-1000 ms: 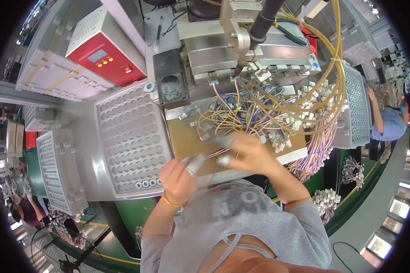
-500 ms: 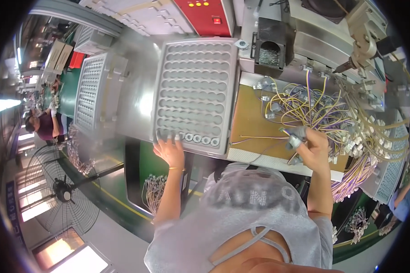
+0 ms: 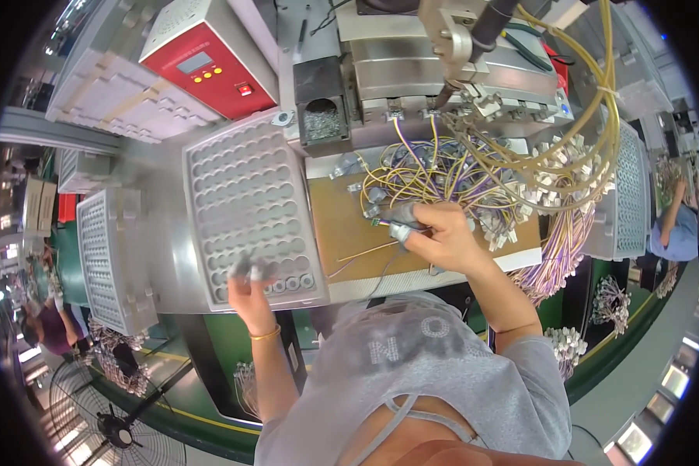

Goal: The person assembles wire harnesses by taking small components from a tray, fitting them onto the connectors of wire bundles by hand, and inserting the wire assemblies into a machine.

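Observation:
My right hand (image 3: 443,237), grey coverings on its fingertips, pinches a thin wire with a small green end piece (image 3: 375,222). It is above the brown work board (image 3: 338,221), close to a tangle of yellow and purple wires (image 3: 435,175) with clear and white connectors. My left hand (image 3: 250,299), its fingertips covered too, hovers over the near left part of a light grey tray (image 3: 245,213) with rows of round pockets. Motion blurs its fingers, so I cannot see whether they hold anything. Several small ring-shaped parts (image 3: 293,283) sit in the tray's nearest row.
A red-fronted control box (image 3: 210,74) stands behind the tray. At the back, a black bin (image 3: 322,116) of small clear bits adjoins a metal fixture (image 3: 412,70). Yellow cables (image 3: 610,93) hang at right. Another tray (image 3: 105,260) stands left; a fan (image 3: 116,427) is lower left.
The view has swung, shifting the bench in the picture. My left hand has lifted from the tray's near row, its fingers drawn closer together. My right hand still pinches the wire.

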Motion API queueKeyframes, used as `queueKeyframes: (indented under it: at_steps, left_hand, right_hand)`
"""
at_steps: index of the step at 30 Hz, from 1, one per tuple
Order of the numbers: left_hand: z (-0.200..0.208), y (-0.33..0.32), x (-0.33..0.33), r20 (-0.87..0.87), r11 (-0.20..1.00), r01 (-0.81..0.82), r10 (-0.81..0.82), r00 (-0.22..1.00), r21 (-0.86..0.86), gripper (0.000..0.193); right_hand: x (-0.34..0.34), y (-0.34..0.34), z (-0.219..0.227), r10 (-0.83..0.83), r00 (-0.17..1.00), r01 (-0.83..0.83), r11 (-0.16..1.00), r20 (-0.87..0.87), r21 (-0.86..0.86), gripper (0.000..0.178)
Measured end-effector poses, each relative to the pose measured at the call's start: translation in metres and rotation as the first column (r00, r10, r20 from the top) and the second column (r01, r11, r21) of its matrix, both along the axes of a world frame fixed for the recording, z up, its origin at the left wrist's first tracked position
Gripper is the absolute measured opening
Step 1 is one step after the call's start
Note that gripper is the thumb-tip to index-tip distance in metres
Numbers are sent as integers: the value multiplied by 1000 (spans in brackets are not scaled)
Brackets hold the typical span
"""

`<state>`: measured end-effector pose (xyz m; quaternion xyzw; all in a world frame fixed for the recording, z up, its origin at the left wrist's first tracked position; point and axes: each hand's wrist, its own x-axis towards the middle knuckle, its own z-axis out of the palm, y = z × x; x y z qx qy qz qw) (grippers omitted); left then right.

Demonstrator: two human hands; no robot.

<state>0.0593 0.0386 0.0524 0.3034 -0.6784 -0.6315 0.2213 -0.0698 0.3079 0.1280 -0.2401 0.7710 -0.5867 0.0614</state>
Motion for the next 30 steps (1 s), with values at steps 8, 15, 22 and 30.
queueKeyframes:
  at_steps: [8, 15, 22, 30]
  left_hand:
    - [52, 102, -75, -259, 654, 569, -515, 818, 499, 38]
    - [52, 112, -83, -330, 570, 688, -609, 721, 450, 40]
    - [54, 120, -81, -421, 697, 692, -580, 697, 185, 36]
    - [56, 125, -91, -321, 580, 625, -545, 774, 522, 19]
  right_hand:
    - [0, 7, -2, -23, 997, 26, 999, 69, -42, 7]
    - [-1, 7, 4, -30, 978, 65, 984, 208, -166, 5]
    - [-5, 10, 2, -22, 999, 20, 999, -46, -38, 12]
    - [2, 7, 1, -40, 993, 39, 999, 113, 11, 10]
